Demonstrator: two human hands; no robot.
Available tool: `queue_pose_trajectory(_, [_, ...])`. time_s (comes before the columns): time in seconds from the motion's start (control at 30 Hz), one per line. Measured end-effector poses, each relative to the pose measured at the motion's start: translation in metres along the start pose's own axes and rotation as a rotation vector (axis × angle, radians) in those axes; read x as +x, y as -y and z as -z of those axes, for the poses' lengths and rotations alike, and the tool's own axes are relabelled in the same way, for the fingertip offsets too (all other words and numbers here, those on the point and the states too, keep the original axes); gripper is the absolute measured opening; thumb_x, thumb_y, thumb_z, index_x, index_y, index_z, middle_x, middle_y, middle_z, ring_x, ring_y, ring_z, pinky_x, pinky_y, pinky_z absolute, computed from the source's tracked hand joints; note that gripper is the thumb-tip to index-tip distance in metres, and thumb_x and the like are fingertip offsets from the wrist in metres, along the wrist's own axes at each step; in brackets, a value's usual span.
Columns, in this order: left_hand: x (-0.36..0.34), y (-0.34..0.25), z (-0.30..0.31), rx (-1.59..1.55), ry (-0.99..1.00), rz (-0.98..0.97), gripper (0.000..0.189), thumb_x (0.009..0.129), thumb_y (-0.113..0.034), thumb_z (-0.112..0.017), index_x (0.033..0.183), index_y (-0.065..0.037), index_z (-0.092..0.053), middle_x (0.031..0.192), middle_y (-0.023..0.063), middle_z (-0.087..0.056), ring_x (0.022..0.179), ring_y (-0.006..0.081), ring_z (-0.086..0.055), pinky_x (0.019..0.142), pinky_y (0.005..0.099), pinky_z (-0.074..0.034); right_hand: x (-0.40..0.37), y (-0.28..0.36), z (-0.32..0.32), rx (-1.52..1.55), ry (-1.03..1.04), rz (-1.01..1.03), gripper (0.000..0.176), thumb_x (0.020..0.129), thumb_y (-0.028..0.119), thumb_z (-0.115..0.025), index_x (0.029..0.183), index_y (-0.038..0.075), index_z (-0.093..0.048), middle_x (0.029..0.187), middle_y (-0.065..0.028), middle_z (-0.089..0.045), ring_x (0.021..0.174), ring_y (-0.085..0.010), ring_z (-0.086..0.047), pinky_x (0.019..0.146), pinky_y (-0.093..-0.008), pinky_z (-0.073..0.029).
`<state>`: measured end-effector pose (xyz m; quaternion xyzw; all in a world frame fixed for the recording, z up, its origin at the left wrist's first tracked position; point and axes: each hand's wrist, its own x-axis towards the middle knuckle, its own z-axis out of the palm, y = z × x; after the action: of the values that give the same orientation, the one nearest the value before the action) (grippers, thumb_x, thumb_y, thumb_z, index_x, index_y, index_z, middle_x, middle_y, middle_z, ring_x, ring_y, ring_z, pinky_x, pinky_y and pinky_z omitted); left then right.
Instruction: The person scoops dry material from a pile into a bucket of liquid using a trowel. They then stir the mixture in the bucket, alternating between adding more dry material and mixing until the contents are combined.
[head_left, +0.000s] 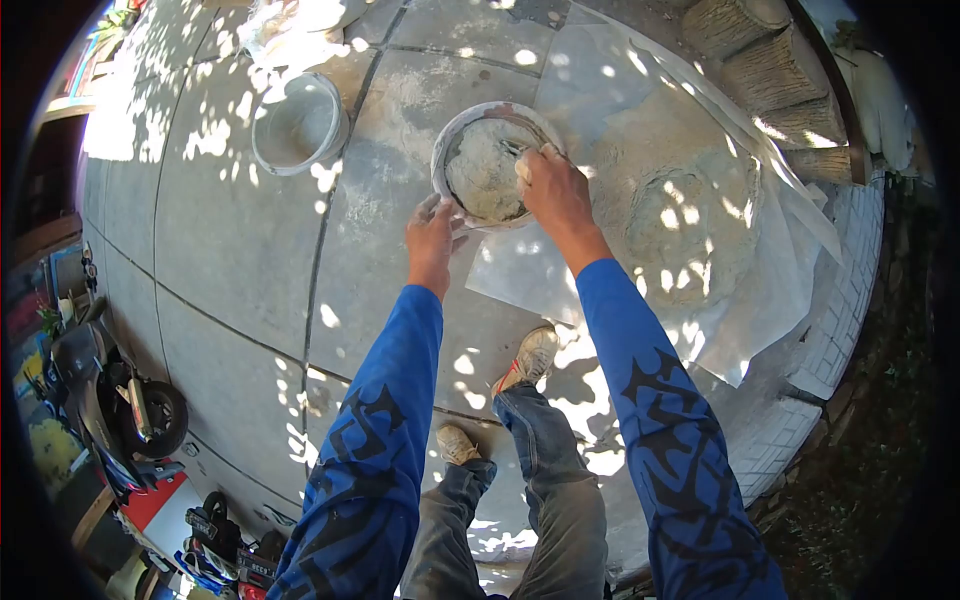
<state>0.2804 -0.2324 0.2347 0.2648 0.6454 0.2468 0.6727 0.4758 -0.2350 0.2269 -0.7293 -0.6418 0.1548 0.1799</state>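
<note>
A round bucket [441,160] with a pale, smeared rim stands on the paving in front of me, holding a grey-beige cement-like mix [488,172]. My left hand [432,238] is closed on its near left rim, fingers partly hidden. Over the right side of the bucket, my right hand [556,195] is wrapped around a trowel-like metal tool [514,147]. Only a short metal part of that tool shows; its lower end is hidden by the mix and the hand.
A second pale bucket [341,125] stands to the left. On the right lies a translucent plastic sheet [770,300] bearing a patch of wet grey mix [680,225]. Log-like blocks [780,70] edge the far right. Motorbikes [110,400] are parked at lower left.
</note>
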Motion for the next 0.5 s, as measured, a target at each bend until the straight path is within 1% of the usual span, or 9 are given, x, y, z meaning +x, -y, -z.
queue_pose_trajectory(0.07, [-0.001,0.012,0.015,-0.013,-0.158,0.083,0.061,0.100,-0.027,-0.057,0.150,0.000,-0.035,0.142,0.0192,-0.049,0.127,0.0333,-0.053,0.100,0.0480,-0.050,0.003,0.003,-0.014,-0.018,0.007,-0.010,0.016,0.083,0.011,-0.068,0.097,0.004,-0.065,0.101,-0.0173,-0.067,0.095,-0.0361,-0.068,0.079,-0.0443,-0.057])
queue_pose_trajectory(0.1, [-0.002,0.016,0.022,-0.005,-0.153,0.077,0.061,0.100,-0.027,-0.057,0.150,0.000,-0.035,0.142,0.0192,-0.049,0.127,0.0333,-0.053,0.100,0.0480,-0.050,0.008,0.002,-0.021,-0.045,0.000,-0.012,0.014,0.084,0.010,-0.066,0.096,0.004,-0.066,0.101,-0.0168,-0.067,0.095,-0.0357,-0.068,0.080,-0.0437,-0.057])
queue_pose_trajectory(0.17, [-0.009,0.026,0.034,0.047,-0.175,0.142,0.063,0.100,-0.028,-0.057,0.151,0.000,-0.034,0.143,0.0231,-0.048,0.130,0.0368,-0.052,0.101,0.0489,-0.049,0.012,-0.003,-0.032,-0.063,-0.005,-0.014,0.013,0.084,0.008,-0.064,0.097,0.005,-0.066,0.101,-0.0164,-0.067,0.095,-0.0352,-0.068,0.080,-0.0425,-0.057])
queue_pose_trajectory(0.23, [-0.016,0.027,0.039,0.050,-0.179,0.149,0.063,0.100,-0.028,-0.057,0.151,-0.001,-0.034,0.143,0.0236,-0.047,0.131,0.0371,-0.051,0.102,0.0493,-0.049,0.013,-0.001,-0.030,-0.020,0.063,-0.067,0.020,0.087,0.014,-0.065,0.105,0.004,-0.066,0.105,-0.0168,-0.067,0.098,-0.0347,-0.067,0.079,-0.0421,-0.057])
queue_pose_trajectory(0.27, [-0.016,0.027,0.042,0.057,-0.180,0.161,0.063,0.100,-0.029,-0.057,0.151,-0.001,-0.034,0.144,0.0240,-0.047,0.132,0.0374,-0.050,0.102,0.0496,-0.049,0.011,-0.001,-0.029,-0.018,0.066,-0.063,0.020,0.087,0.014,-0.065,0.105,0.004,-0.066,0.105,-0.0168,-0.067,0.098,-0.0347,-0.067,0.079,-0.0421,-0.057])
queue_pose_trajectory(0.33, [-0.006,0.026,0.043,0.048,-0.176,0.166,0.064,0.100,-0.029,-0.057,0.151,-0.001,-0.034,0.144,0.0243,-0.047,0.132,0.0376,-0.050,0.102,0.0501,-0.049,0.003,0.001,-0.017,0.104,0.000,-0.096,0.029,0.090,0.023,-0.067,0.112,0.003,-0.064,0.110,-0.0170,-0.068,0.099,-0.0346,-0.067,0.078,-0.0419,-0.056])
queue_pose_trajectory(0.37, [0.000,0.028,0.045,0.039,-0.176,0.171,0.064,0.100,-0.029,-0.058,0.151,-0.001,-0.033,0.144,0.0245,-0.047,0.132,0.0379,-0.050,0.102,0.0506,-0.048,-0.004,0.002,-0.012,0.104,0.010,-0.091,0.029,0.090,0.023,-0.067,0.112,0.003,-0.064,0.110,-0.0170,-0.068,0.099,-0.0346,-0.067,0.078,-0.0419,-0.056])
queue_pose_trajectory(0.43, [0.024,0.029,0.045,0.057,-0.184,0.137,0.063,0.099,-0.029,-0.058,0.150,-0.001,-0.035,0.142,0.0245,-0.049,0.129,0.0378,-0.052,0.099,0.0508,-0.050,-0.030,0.003,-0.003,0.344,-0.172,-0.336,0.037,0.090,0.028,-0.070,0.116,0.003,-0.062,0.113,-0.0173,-0.068,0.099,-0.0348,-0.066,0.081,-0.0442,-0.053])
queue_pose_trajectory(0.5, [0.042,0.031,0.050,0.092,-0.183,0.095,0.062,0.099,-0.028,-0.059,0.150,-0.001,-0.037,0.140,0.0244,-0.051,0.126,0.0377,-0.055,0.096,0.0511,-0.053,-0.069,-0.010,-0.013,0.621,-0.227,-0.737,0.033,0.090,0.024,-0.070,0.117,0.005,-0.061,0.104,-0.0166,-0.067,0.096,-0.0352,-0.065,0.085,-0.0467,-0.050])
